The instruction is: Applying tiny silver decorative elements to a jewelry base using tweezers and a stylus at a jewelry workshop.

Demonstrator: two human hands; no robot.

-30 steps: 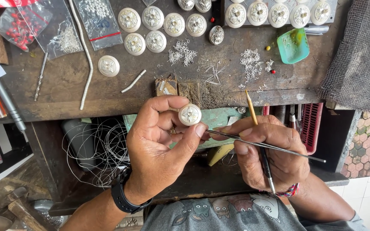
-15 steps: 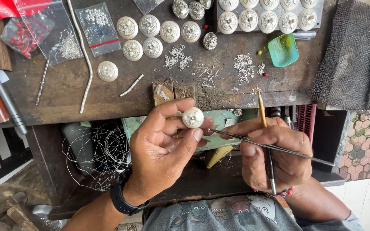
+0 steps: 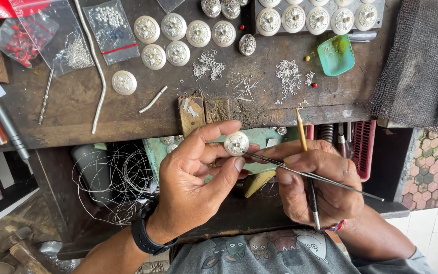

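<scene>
Disc (image 3: 236,143), silver, frame centre | left hand (image 3: 193,185) pinches it by fingertips | right hand (image 3: 318,182) grips tweezers (image 3: 310,175) and brush (image 3: 306,165) | risk: tweezer push could flick disc from light pinch.

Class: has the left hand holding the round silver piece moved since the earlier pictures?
No: the left hand keeps the silver piece just below the wooden bench edge as before.

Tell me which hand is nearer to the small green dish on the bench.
Right. The right hand sits below the green dish, slightly left of it; the left hand is farther left, holding a silver disc.
</scene>
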